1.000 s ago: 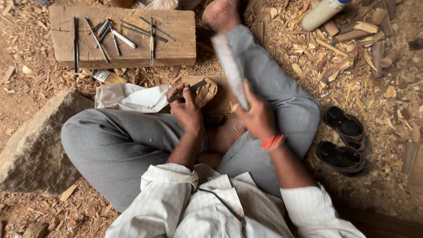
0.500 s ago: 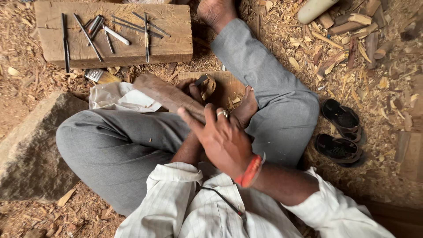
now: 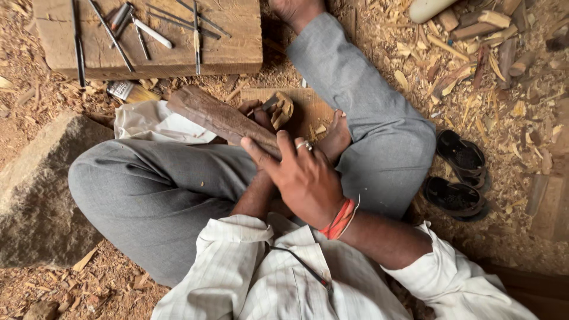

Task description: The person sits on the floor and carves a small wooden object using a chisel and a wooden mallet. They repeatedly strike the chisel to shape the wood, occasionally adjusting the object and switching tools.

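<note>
Our right hand [image 3: 308, 178], mid-frame, is closed around the long wooden mallet [image 3: 222, 118], which slants toward the upper left. Our left hand [image 3: 252, 112], mostly hidden beneath it, pinches a chisel [image 3: 269, 105] against the small carved block [image 3: 283, 109] on the board [image 3: 308, 106]. We'd strike squarely, chisel steady, fingers clear.

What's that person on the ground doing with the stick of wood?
A person sits cross-legged on the ground among wood chips. Their right hand has a grip on a long dark piece of wood. Their left hand is mostly hidden behind it, near a small carved block on a board. Metal tools lie on a wooden block in front, and sandals sit to the side.
</note>
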